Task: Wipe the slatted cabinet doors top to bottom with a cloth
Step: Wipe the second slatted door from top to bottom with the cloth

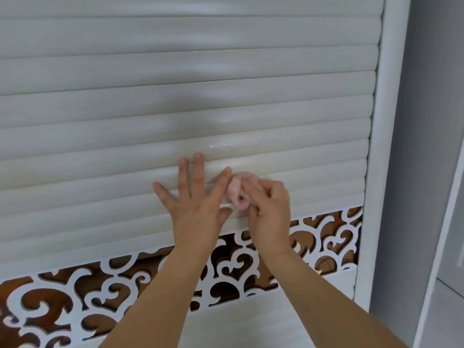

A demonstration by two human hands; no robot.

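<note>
Low on the slatted door [175, 101], our right hand [268, 209] pinches the bunched pink cloth [237, 194]; our left hand [193, 199] lies spread flat; only the bottom slats seem left.

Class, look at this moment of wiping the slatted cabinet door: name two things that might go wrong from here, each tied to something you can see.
1. The right hand holds the pink cloth bunched into a small wad, so each pass probably covers little and may skip the grooves between slats.
2. The left hand presses flat on the slatted door, which could leave fresh finger marks. Its glossy surface already shows a wet glint above.
</note>
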